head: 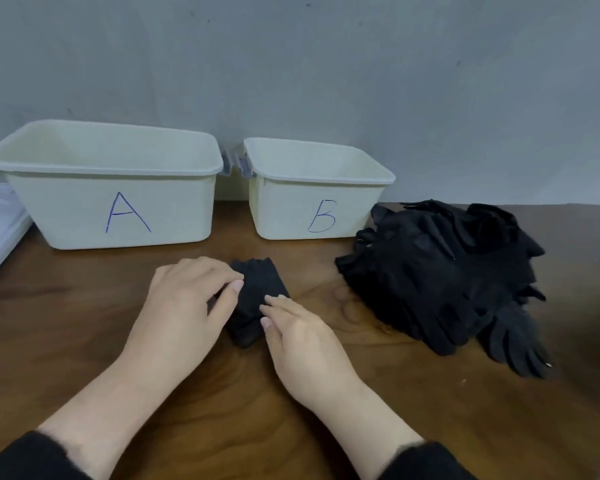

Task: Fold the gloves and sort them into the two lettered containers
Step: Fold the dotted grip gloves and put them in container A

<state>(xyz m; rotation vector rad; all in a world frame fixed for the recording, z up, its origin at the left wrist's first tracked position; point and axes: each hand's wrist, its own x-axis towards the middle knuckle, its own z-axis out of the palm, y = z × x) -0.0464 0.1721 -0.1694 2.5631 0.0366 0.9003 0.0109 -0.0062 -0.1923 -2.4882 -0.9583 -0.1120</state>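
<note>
A folded black glove (257, 292) lies mid-worktop (84, 306); the left hand (184, 306) at its 9 o'clock rests curled fingers (234, 284) on it; the right hand (302, 344) at 5 o'clock touches it with near-straight fingers (274, 304); the glove pile (440, 271) sits at 3 o'clock; container A (111, 188) at 11 o'clock, container B (312, 195) at 1 o'clock.

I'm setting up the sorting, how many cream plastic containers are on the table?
2: the cream plastic container lettered A stands back left, the one lettered B just right of it, both against the wall.
</note>
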